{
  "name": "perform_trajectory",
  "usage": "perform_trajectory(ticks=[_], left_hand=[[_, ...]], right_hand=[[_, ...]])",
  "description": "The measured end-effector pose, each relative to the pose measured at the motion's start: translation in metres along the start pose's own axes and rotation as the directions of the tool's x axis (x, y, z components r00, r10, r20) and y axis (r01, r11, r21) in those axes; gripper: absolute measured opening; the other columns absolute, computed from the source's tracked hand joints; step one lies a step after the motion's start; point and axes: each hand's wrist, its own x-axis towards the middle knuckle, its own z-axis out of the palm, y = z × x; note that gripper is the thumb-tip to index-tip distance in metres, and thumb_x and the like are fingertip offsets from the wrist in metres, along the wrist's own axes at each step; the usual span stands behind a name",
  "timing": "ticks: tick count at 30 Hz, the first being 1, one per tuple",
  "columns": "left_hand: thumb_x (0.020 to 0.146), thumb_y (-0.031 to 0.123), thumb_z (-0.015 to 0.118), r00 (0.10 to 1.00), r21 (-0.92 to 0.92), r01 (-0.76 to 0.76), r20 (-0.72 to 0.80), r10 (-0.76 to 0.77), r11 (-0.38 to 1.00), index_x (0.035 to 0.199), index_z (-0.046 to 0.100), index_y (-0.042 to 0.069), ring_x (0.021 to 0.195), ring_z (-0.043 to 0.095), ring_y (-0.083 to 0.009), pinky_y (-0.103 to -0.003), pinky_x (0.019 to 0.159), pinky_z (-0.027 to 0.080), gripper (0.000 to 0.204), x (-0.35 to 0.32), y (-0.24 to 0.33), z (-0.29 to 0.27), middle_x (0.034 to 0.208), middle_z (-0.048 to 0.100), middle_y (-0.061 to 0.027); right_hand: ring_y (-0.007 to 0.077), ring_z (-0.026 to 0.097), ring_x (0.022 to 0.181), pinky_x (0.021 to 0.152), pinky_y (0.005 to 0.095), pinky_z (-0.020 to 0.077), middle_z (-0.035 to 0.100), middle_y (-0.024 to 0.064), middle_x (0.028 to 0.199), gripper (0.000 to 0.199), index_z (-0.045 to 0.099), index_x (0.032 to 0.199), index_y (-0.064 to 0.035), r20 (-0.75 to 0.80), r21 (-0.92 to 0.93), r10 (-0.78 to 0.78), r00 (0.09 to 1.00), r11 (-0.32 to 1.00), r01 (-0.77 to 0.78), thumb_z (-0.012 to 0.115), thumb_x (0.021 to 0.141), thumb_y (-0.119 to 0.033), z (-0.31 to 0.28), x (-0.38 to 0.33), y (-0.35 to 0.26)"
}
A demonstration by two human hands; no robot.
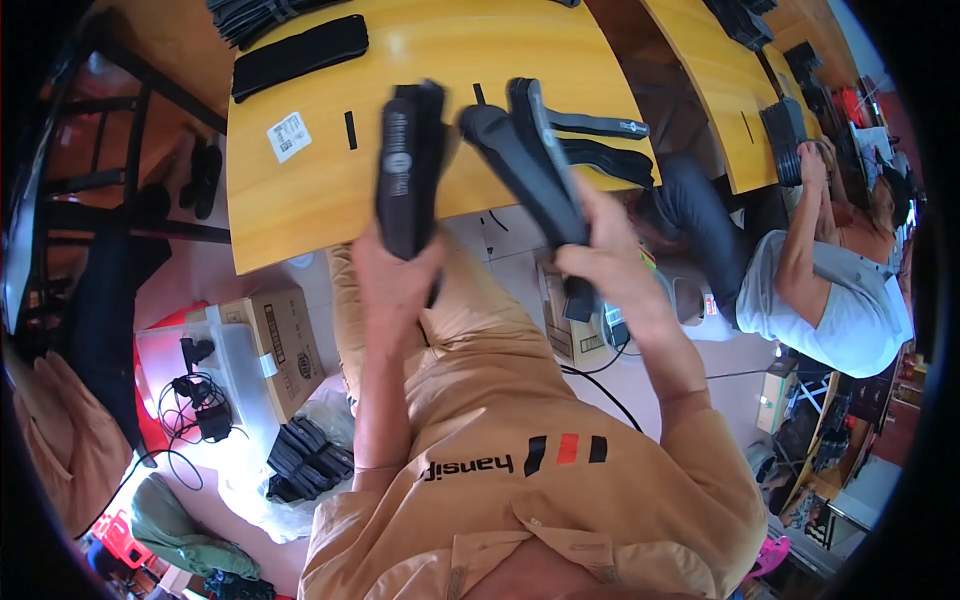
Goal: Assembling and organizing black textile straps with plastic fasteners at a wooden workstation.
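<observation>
My left hand [395,265] is closed round the lower end of several black padded strips [408,170], long with rounded ends, held upright together above the table's near edge. Pale print shows on their front; the edges are blurred by motion. Close by on the right, my right hand [612,250] grips more black padded strips [520,165]. These spread apart in a V toward their far ends. Just beyond that hand, two more black strips [605,160] lie on the yellow table [300,205].
A black stack [300,58] and a white label [288,137] lie on the table's left side. Below stand a cardboard box [280,350], a clear bin [235,375] with cables, and bagged black pieces [308,458]. Another person [820,290] sits at a second table on the right.
</observation>
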Motion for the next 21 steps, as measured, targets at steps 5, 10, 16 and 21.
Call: perform_trajectory(ticks=[5,10,16,21], left_hand=[[0.068,-0.004,0.059,0.997,-0.305,-0.071,-0.060,0.055,0.950,0.091,0.057,-0.002,0.070,0.060,-0.0154,-0.028,0.065,0.050,0.023,-0.003,0.034,-0.041,0.075,0.060,-0.0085],[0.068,0.002,0.063,0.953,-0.477,0.152,0.302,-0.001,0.865,0.105,0.051,-0.004,0.076,0.062,-0.0202,-0.032,0.069,0.051,0.039,-0.012,0.028,-0.018,0.086,0.060,-0.0116],[0.068,0.007,0.066,0.865,-0.500,0.379,0.491,-0.106,0.778,0.105,0.051,-0.006,0.082,0.064,-0.0266,-0.037,0.074,0.054,0.043,-0.018,0.013,-0.002,0.091,0.061,-0.0157],[0.067,0.007,0.066,0.836,-0.634,0.431,0.549,-0.019,0.642,0.118,0.044,-0.004,0.087,0.063,-0.0289,-0.038,0.076,0.054,0.057,-0.016,0.009,0.006,0.093,0.059,-0.0173]], right_hand=[[0.0097,0.049,0.068,0.059,0.0196,0.0396,0.048,0.0026,0.085,0.073,0.042,0.126,0.0020,-0.213,-0.070,0.040,0.976,0.996,-0.056,0.055,0.055,-0.010,-0.073,-0.015,-0.017],[0.0203,0.049,0.096,0.086,0.0267,0.0362,0.050,0.0100,0.096,0.058,0.043,0.119,-0.0004,-0.093,-0.645,-0.439,0.894,0.711,0.281,0.054,0.062,-0.002,-0.122,0.051,-0.006],[0.0308,0.050,0.100,0.091,0.0339,0.0383,0.051,0.0168,0.106,0.053,0.047,0.113,-0.0008,0.115,-0.888,-0.210,0.971,0.417,0.195,0.058,0.061,-0.005,-0.147,0.137,0.008],[0.0326,0.049,0.102,0.092,0.0354,0.0390,0.051,0.0174,0.105,0.057,0.048,0.116,-0.0010,0.256,-0.882,-0.120,0.959,0.378,0.282,0.059,0.060,-0.006,-0.165,0.176,0.034]])
